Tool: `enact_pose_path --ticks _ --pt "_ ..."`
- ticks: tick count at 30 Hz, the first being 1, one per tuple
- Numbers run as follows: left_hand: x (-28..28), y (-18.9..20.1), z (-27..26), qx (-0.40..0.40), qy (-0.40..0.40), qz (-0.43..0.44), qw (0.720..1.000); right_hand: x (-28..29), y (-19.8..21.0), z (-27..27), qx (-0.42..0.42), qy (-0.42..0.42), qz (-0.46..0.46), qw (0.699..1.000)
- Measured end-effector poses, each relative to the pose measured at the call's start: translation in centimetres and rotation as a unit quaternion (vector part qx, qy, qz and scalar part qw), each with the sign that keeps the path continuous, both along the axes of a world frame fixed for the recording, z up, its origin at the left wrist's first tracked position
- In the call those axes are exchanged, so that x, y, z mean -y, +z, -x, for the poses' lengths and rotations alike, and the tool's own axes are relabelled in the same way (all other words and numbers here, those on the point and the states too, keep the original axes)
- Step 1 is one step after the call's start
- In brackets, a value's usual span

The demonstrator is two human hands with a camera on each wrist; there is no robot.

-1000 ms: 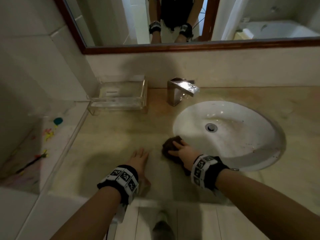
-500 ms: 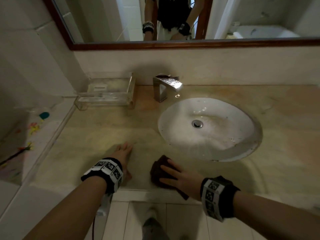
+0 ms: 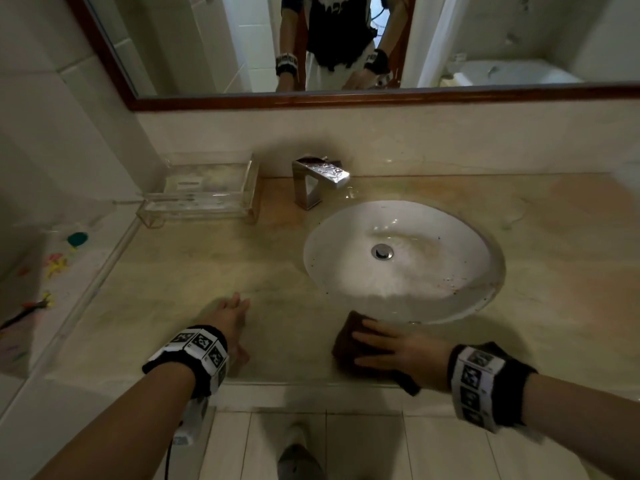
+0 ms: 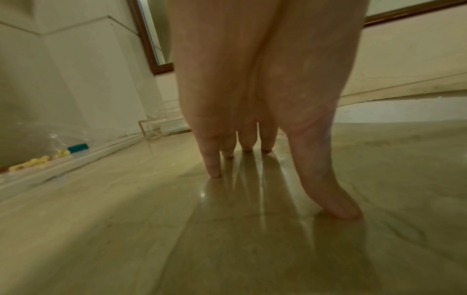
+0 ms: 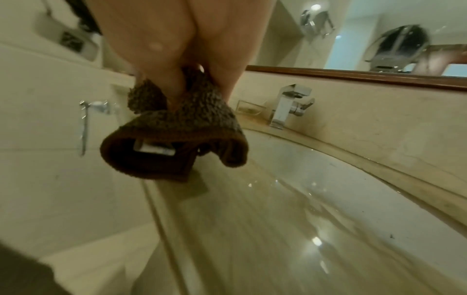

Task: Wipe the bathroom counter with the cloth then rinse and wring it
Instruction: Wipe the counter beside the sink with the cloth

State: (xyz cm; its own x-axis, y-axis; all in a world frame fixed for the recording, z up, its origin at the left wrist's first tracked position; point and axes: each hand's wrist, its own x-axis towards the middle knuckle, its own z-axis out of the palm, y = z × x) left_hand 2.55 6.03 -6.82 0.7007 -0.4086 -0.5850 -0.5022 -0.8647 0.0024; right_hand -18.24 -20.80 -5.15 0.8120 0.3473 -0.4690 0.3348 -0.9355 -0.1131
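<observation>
A dark brown cloth (image 3: 346,344) lies on the beige stone counter (image 3: 207,271), on the narrow front strip just below the white oval sink (image 3: 433,282). My right hand (image 3: 367,348) lies flat on it, fingers straight and pointing left, pressing it down. One corner of the cloth sticks out under the wrist at the counter's edge. In the right wrist view the cloth (image 5: 182,139) puckers up between the fingers (image 5: 174,83). My left hand (image 3: 232,320) rests on the bare counter to the left, its straight fingertips (image 4: 215,171) touching the wet stone and holding nothing.
A chrome faucet (image 3: 318,178) stands behind the sink's left side. A clear plastic tray (image 3: 204,192) sits at the back left by the wall. A lower ledge (image 3: 52,271) with small coloured bits runs along the left. The mirror (image 3: 346,46) hangs above the backsplash.
My right hand has slid the cloth from the sink's left rim toward me and rightward along the front strip. The left hand has stayed planted on the counter.
</observation>
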Motion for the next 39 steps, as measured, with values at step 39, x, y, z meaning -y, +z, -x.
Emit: enact_pose_path --ticks 39 --pt "0.8 2.1 -19.9 0.0 0.065 0.051 0.997 -10.3 3.0 -32.7 0.043 -0.314 -0.042 0.947"
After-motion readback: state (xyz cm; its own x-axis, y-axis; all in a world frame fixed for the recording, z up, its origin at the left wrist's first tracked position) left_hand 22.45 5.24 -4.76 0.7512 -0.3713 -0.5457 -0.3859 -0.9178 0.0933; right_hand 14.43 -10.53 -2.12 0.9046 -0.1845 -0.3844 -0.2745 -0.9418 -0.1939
